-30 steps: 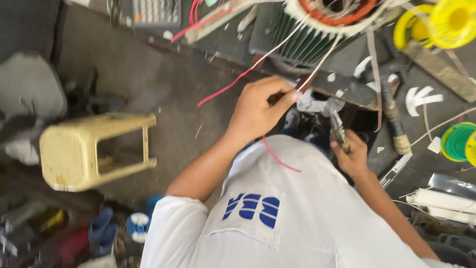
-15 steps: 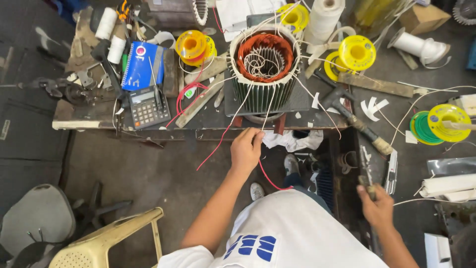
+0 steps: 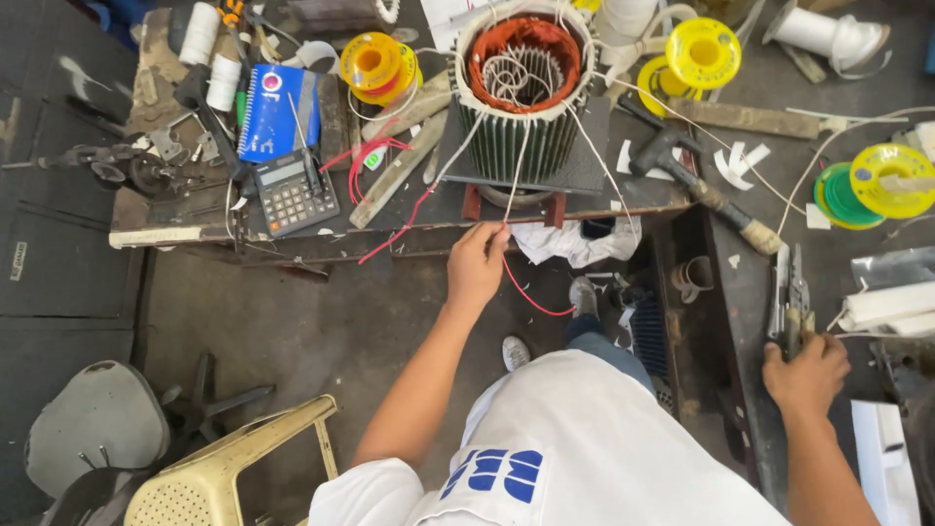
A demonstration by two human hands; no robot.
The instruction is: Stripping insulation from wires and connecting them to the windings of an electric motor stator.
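Head view, looking straight down over a white shirt.

A red wire is being pinched by the left hand, the fingers closed narrowly around it just below the front edge of the workbench. The wire is looping down and to the right of the hand, and is also running up onto the bench toward the motor stator. White leads are hanging from the stator down to the same hand.

The stator is being kept upright on a dark plate at the middle of the bench, its copper windings showing in the open top.

A pair of pliers is being gripped by the right hand, the fingers wrapped shut around the handles, the tool's nose pointing away from the body. This hand is resting on the side bench, well apart from the left hand.

Left of the stator, a calculator is lying just below a blue notebook, with a yellow spool near them. Another yellow spool is sitting to the right of the stator. A hammer is lying tilted across the bench corner. A green and yellow spool is sitting at far right.

On the floor, a cream plastic stool is lying tipped at lower left, beside a grey chair seat. A white rag is hanging under the stator.
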